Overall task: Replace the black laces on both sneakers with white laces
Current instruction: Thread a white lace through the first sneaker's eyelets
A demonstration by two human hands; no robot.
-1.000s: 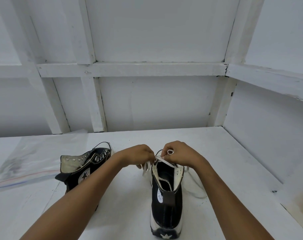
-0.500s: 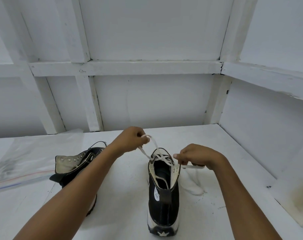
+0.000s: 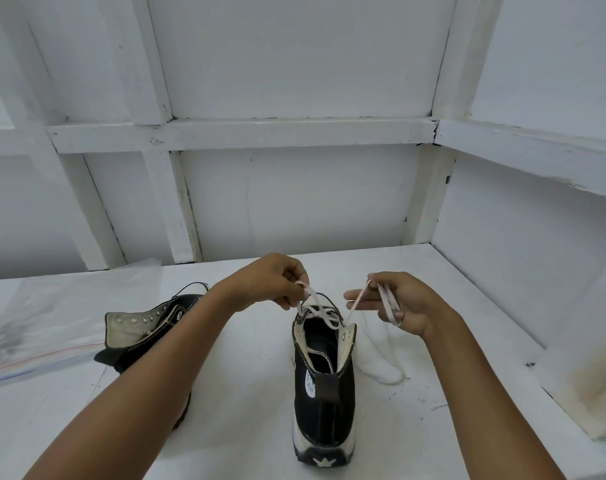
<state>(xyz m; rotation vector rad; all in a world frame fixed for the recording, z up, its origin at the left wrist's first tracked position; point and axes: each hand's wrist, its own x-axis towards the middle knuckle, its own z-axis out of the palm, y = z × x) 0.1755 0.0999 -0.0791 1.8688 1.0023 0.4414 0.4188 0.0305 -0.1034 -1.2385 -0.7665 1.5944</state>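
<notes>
Two ends of a white lace (image 3: 320,311) are held above the upright sneaker (image 3: 324,403), which is stood on the white table (image 3: 246,393) with its heel toward the camera. One end is pinched between the thumb and fingers of the left hand (image 3: 270,282). The other is looped through the curled fingers of the right hand (image 3: 401,303), its slack trailed onto the table. The second sneaker (image 3: 145,323) is laid on its side at the left, partly hidden by the forearm, beside a clear plastic bag (image 3: 52,317).

Wide gap between lying sneaker (image 3: 145,327) and upright sneaker (image 3: 324,403); wall (image 3: 509,258) right.
</notes>
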